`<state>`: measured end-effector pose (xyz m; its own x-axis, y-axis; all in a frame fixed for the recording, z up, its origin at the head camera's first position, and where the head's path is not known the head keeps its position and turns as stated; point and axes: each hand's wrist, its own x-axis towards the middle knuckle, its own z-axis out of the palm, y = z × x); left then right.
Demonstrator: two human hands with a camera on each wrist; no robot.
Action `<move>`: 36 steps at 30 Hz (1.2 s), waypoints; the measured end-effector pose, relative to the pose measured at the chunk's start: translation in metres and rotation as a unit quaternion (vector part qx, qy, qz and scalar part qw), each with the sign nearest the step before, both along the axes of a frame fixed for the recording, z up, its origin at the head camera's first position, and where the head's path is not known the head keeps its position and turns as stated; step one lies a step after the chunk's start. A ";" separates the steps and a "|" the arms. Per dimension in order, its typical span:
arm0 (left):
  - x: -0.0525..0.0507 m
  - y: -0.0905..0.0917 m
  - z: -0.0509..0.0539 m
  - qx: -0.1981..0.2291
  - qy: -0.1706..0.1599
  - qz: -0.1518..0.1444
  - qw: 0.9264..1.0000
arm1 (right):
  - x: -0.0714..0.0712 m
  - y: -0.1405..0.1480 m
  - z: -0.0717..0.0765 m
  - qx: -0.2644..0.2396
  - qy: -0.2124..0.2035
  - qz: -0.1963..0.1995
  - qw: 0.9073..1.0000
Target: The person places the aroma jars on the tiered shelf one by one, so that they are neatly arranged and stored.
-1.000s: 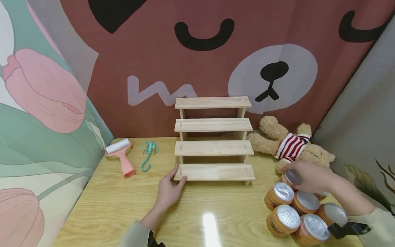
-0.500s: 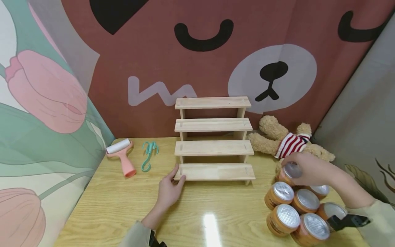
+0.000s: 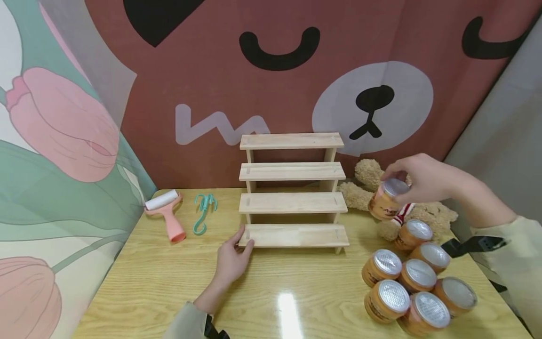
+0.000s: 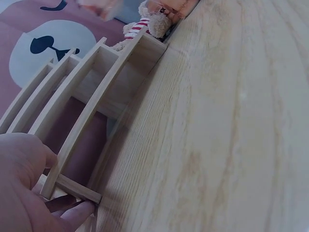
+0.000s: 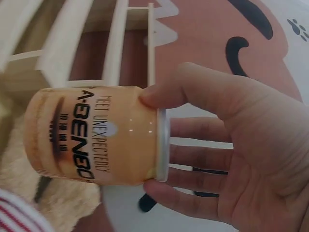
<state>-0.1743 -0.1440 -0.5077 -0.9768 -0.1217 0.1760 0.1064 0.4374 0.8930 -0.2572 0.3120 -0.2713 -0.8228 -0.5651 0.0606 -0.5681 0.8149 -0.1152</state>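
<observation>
While the left hand (image 3: 234, 260) grips the shelf (image 3: 294, 203), the right hand (image 3: 426, 178) grasps a can (image 3: 384, 202).

- I see the left hand (image 3: 230, 263) holding the wooden shelf (image 3: 294, 203) at the left end of its lowest step, thumb and fingers to either side.
- The left forearm (image 3: 208, 297) slants up from in front of the shelf, out of a pale sleeve (image 3: 185, 321).
- Right of the shelf, the right hand (image 3: 427, 176) is raised, thumb and fingers gripping a can (image 3: 383, 205) around its lid end.
- The right forearm (image 3: 480, 202) reaches in from farther right of the shelf.
</observation>
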 end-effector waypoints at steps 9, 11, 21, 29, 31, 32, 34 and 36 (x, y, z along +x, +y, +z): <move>-0.003 0.001 0.000 -0.013 0.005 0.000 1.000 | -0.033 -0.039 0.042 -0.021 0.040 -0.018 0.999; -0.003 0.001 0.000 -0.015 0.008 -0.002 1.000 | -0.038 -0.048 0.048 -0.030 0.039 -0.018 0.999; -0.002 0.001 0.002 -0.023 0.006 -0.001 1.000 | -0.064 -0.096 0.062 -0.090 0.069 0.012 0.993; 0.000 0.001 0.001 -0.020 -0.001 0.003 1.000 | -0.082 -0.142 0.067 -0.148 0.069 -0.012 0.987; 0.001 0.001 0.001 -0.024 -0.002 0.005 1.000 | -0.087 -0.153 0.068 -0.156 0.068 -0.022 0.985; 0.001 0.001 0.001 -0.026 -0.002 0.006 1.000 | -0.090 -0.159 0.069 -0.162 0.066 -0.028 0.984; 0.002 0.000 0.001 -0.027 -0.004 0.007 1.000 | -0.095 -0.170 0.070 -0.175 0.061 -0.037 0.982; 0.002 0.000 0.001 -0.027 -0.004 0.007 1.000 | -0.100 -0.180 0.071 -0.191 0.056 -0.041 0.979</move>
<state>-0.1727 -0.1440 -0.5064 -0.9766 -0.1264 0.1739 0.0917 0.4865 0.8688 -0.3575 0.1324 -0.2006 -0.8401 -0.4166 0.3473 -0.5298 0.7676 -0.3607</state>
